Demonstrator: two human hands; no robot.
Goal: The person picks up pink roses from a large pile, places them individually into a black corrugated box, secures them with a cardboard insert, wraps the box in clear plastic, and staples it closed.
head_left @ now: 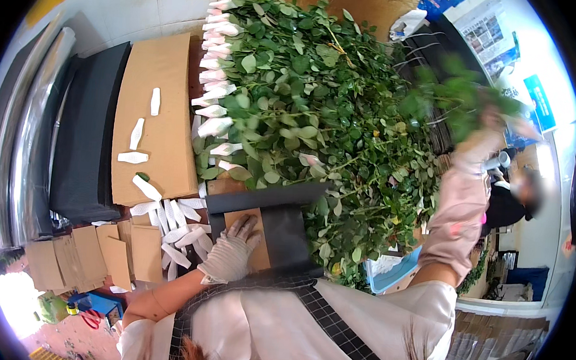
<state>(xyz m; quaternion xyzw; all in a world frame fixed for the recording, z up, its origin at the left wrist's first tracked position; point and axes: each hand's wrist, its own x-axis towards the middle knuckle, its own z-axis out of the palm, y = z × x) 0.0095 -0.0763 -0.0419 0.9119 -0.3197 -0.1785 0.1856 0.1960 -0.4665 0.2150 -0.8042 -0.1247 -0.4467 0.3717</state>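
My left hand (pixel 232 252), in a thin whitish glove, lies with spread fingers on a brown cardboard piece (pixel 262 255). That piece rests on a black wrapping sheet (pixel 288 235) with a raised far edge, right in front of my body. Out to the right, my right hand (pixel 486 135) is lifted and smeared by motion, below a pink sleeve. It grips a leafy rose stem (pixel 452 100), whose leaves stretch left over the flower pile. Across the table lies a big heap of leafy roses (pixel 332 84), pale pink heads in white mesh sleeves lined up at its left.
Loose white mesh sleeves (pixel 175 223) lie left of the sheet. Beyond stand a large cardboard stack (pixel 157 62), black sheets (pixel 88 130) and clear film rolls (pixel 33 134). Small cardboard pieces (pixel 89 254) sit nearer. A blue tray (pixel 394 273) is at right; another person (pixel 511 201) is behind.
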